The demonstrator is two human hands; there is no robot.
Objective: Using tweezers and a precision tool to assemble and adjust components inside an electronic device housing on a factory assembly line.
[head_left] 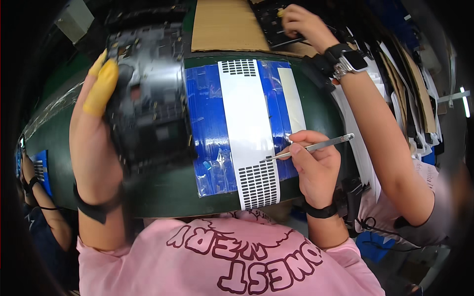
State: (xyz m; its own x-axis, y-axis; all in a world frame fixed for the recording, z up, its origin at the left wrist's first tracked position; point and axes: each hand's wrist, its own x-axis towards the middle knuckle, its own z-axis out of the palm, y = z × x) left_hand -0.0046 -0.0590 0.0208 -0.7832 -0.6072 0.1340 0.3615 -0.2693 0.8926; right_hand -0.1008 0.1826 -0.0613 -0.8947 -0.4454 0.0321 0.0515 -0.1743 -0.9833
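Currently right hand [320,167], nearer one, pinches tweezers [326,143] just right of the white strip [247,113], points at its near block of black rectangles [258,186]; strip's long axis runs near-to-far. Left hand [94,130] grasps motion-blurred black plastic panel [153,93], left of strip.

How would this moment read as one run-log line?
left hand: holds black panel, blurred | right hand: holds tweezers, tips at lower black patches | white strip: lies on blue board
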